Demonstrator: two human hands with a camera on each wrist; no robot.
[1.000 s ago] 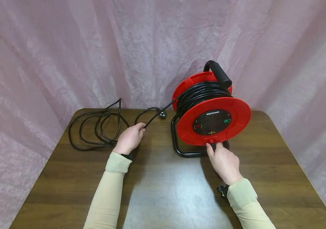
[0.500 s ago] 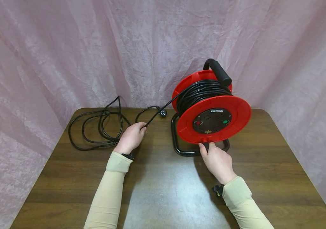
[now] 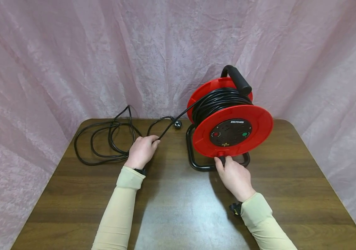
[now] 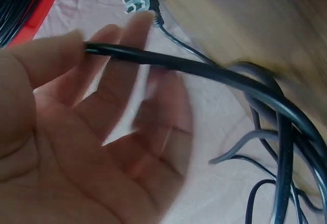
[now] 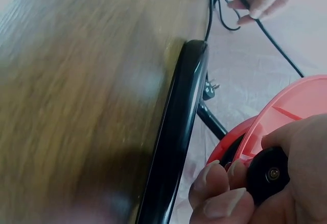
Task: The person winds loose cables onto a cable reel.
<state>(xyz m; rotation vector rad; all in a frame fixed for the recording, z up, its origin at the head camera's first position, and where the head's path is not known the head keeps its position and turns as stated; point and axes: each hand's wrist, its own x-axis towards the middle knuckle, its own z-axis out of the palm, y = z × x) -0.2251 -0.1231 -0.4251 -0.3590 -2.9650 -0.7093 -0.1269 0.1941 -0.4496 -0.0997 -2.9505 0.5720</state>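
Observation:
A red cable reel (image 3: 260, 133) wound with black cable stands on the table's far right on a black tubular frame (image 3: 191, 152). My right hand (image 3: 234, 177) grips the black crank knob (image 5: 268, 175) at the bottom of the reel's front disc; the thumb and curled fingers wrap it in the right wrist view. To the left, my left hand (image 3: 142, 151) pinches the black cable (image 4: 204, 71) between thumb and fingers, the other fingers loosely bent. From there the cable rises taut to the drum. Behind the left hand, loose cable loops (image 3: 102, 155) lie on the table.
A black plug (image 3: 177, 124) lies at the table's back edge, just under the taut cable. The reel's padded carry handle (image 3: 240, 81) sticks up over the drum. Pink curtains (image 3: 165, 59) hang close behind the brown wooden table (image 3: 290, 194).
My right hand has moved left with the knob, and the front disc has turned slightly clockwise. The left hand has stayed nearly in place, still pinching the cable; the loose loops shifted a little.

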